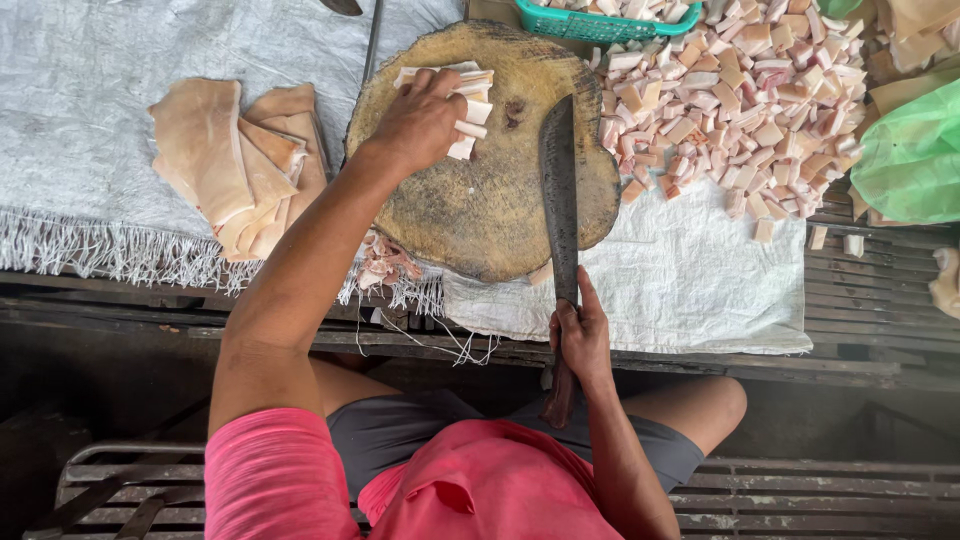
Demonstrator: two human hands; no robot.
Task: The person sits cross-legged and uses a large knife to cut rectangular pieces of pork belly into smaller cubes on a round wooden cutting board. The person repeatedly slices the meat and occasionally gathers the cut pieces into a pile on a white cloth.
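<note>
My left hand (418,118) presses down on a bunch of pale pork-skin strips (470,100) at the far side of a round wooden chopping block (480,210). My right hand (580,335) grips the dark handle of a long cleaver (558,180), whose blade lies across the block's right part, pointing away from me, a little to the right of the strips. A large heap of cut pinkish-white cubes (740,95) lies on the white sack cloth to the right of the block.
A stack of flat uncut skin slabs (235,160) lies left of the block. A teal plastic basket (600,22) with cut pieces sits at the top edge. A green plastic bag (910,160) is at the right. A few scraps (385,262) lie under the block's near-left edge.
</note>
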